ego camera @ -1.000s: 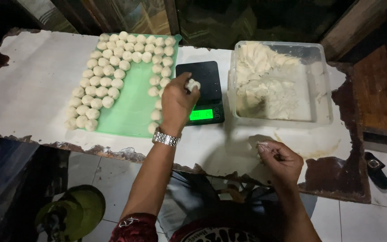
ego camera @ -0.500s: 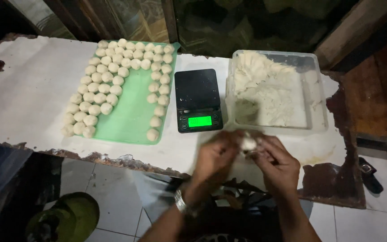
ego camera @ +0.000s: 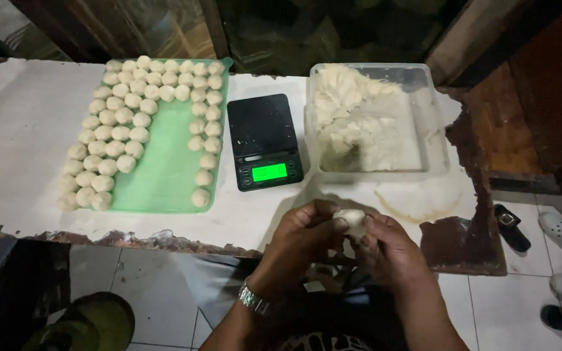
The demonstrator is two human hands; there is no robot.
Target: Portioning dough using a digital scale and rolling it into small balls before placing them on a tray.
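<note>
Both hands have come together at the near table edge: the left hand (ego camera: 307, 237) and right hand (ego camera: 388, 250) now cup and pinch one dough piece (ego camera: 351, 220) between fingertips (a second ago they were apart), near the scale (ego camera: 265, 140).

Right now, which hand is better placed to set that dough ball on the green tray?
Probably the left hand: it sits on the green tray's side. The right hand shares the dough ball, nearer the tub.
</note>
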